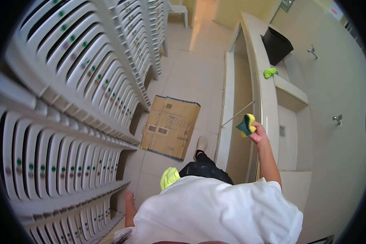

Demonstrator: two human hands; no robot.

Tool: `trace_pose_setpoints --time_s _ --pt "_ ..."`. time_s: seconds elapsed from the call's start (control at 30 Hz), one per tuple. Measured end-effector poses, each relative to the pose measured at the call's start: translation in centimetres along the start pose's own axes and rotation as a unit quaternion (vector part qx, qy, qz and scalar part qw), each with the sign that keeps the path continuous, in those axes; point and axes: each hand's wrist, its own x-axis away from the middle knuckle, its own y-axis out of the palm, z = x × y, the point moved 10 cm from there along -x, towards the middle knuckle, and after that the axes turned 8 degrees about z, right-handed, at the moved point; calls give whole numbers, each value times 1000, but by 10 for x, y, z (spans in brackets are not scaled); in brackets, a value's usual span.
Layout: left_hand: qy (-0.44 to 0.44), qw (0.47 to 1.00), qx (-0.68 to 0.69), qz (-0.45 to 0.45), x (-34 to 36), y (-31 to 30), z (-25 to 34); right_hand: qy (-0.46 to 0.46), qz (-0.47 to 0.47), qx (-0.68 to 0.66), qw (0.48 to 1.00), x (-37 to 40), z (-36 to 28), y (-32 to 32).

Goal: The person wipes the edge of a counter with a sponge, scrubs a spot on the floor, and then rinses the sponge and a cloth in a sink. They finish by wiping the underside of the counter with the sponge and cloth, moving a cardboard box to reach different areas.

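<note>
My right hand (257, 133) is raised beside the edge of a long pale counter (267, 106) and grips a yellow and green sponge (246, 124). My left arm (129, 209) hangs at my side close to the stacked white plastic chairs (65, 162). Its fingers are too small and blurred to make out. A bright yellow-green cloth (169, 177) shows at my waist, just above my white shirt. One shoe (201, 143) stands on the tiled floor below.
Tall stacks of white chairs (89, 61) fill the left side. A flattened cardboard box (171, 126) lies on the floor. The counter holds sink basins (288, 134), a black bin (276, 44) and a green cloth (269, 72). Taps (337, 118) stick out of the right wall.
</note>
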Motion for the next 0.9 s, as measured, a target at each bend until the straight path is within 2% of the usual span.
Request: trace_pose_setpoints --time_s 0.03,0.1,0.13,0.2,0.3,0.33,0.37,0.4,0.43,0.5,0.6,0.67,0.73,0.8,0.9 --pt "-36 998 -29 40 9 37 41 -1 -2 8 1000 -6 -22 -1" --pt "130 980 -146 -32 20 118 141 -9 -17 -15 1000 -25 -67 0" --pt "137 978 -154 -29 18 138 170 -10 -17 -26 999 -37 -87 6" --pt "213 956 -199 -22 23 172 239 -10 -11 -89 996 -58 -124 19" --pt "325 906 -271 -27 36 205 312 -7 -14 -103 995 -106 -166 23" --pt "361 867 -344 18 -9 197 299 7 -22 -104 994 -123 -177 28" --pt "366 802 -473 -11 -7 199 306 20 -53 -98 994 -139 -185 39" --pt "352 766 -537 -26 -5 198 316 10 -41 -89 995 -150 -193 52" --pt "316 772 -551 -24 -8 194 327 45 -49 -82 994 -170 -195 59" --pt "260 806 -532 -15 -16 204 355 55 -60 -66 994 -196 -206 95" --pt "211 877 -431 -7 -39 256 407 69 -106 -48 991 -242 -221 150" --pt "186 914 -361 -14 -59 302 440 100 -110 -63 987 -312 -229 183" --pt "172 935 -309 -28 -80 353 467 103 -103 -43 988 -348 -245 211" --pt "164 945 -279 -48 -104 411 497 74 -76 -12 994 -382 -268 238" --pt "168 943 -274 -92 -167 521 562 12 -23 2 1000 -450 -319 236"
